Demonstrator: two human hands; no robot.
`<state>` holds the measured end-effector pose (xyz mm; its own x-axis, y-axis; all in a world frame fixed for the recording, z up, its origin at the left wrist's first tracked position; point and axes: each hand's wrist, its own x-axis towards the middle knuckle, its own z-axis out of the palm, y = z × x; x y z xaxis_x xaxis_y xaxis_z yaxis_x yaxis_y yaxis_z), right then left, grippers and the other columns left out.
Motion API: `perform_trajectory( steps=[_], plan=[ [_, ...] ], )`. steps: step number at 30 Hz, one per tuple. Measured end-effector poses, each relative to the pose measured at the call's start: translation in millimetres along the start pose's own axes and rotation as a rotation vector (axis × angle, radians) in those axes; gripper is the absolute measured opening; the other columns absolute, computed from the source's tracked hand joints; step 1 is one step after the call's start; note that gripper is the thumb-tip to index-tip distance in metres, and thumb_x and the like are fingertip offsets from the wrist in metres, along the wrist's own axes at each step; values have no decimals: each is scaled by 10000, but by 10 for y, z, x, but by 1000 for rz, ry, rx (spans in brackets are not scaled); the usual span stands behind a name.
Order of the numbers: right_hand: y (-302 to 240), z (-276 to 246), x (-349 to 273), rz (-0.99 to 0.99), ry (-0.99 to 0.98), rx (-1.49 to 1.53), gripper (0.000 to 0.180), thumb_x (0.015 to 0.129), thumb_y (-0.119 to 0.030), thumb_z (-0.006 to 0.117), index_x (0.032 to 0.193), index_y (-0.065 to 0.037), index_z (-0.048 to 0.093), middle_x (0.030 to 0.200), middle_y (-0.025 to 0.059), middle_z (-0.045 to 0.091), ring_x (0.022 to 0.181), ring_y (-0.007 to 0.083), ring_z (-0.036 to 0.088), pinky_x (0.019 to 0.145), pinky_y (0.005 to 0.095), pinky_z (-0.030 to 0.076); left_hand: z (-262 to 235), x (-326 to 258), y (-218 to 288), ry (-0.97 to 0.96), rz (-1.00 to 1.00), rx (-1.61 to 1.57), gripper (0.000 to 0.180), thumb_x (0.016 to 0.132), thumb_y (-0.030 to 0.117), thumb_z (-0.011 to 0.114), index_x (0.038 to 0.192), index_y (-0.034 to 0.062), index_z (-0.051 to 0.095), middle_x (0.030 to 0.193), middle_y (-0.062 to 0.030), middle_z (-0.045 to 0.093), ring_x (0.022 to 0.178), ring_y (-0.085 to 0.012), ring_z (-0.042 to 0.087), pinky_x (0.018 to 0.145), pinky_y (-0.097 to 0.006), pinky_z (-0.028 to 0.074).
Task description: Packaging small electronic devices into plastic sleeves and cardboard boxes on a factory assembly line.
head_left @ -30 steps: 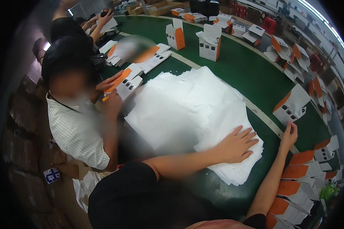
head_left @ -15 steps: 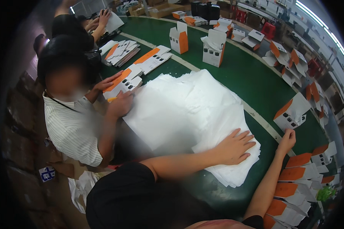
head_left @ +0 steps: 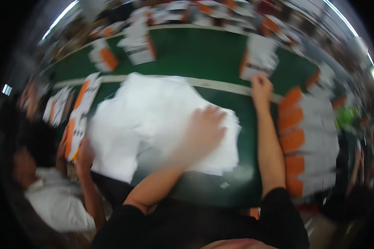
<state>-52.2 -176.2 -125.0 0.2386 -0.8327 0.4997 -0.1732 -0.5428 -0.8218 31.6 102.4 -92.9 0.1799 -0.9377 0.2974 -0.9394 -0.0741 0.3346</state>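
Observation:
My left hand lies on a broad pile of thin white sheets, its fingers spread and smeared by motion. My right arm reaches out to a white and orange carton on the green table. The fingers of my right hand are curled closed at the carton's near lower edge. This box stands upright with its top flaps raised; the hand partly covers its base.
Two more upright cartons stand at the far left. Rows of orange and white boxes line my right side. At left a co-worker's hands hold flat cartons. A pale strip crosses the green table.
The view has swung to the right, so the table now lies squarely ahead and the picture is blurred. My left hand stays on the sheets, my right hand at the carton.

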Motion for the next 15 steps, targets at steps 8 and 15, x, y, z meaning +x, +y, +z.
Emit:
perform_trajectory(
  steps=[8,15],
  plan=[
    [-119,-66,36,-37,60,15,225,821,-224,691,853,-3,716,830,170,708,779,306,697,728,392,540,120,51,45,56,76,51,441,979,291,566,1380,109,567,1463,-162,515,1390,-358,435,1162,-532,286],
    [-131,-11,-37,17,43,19,246,779,-254,713,825,-13,718,838,166,704,807,334,693,743,400,545,98,-22,60,71,106,72,427,980,259,565,1369,84,580,1457,-165,524,1361,-359,460,1151,-492,302]
  ],
)
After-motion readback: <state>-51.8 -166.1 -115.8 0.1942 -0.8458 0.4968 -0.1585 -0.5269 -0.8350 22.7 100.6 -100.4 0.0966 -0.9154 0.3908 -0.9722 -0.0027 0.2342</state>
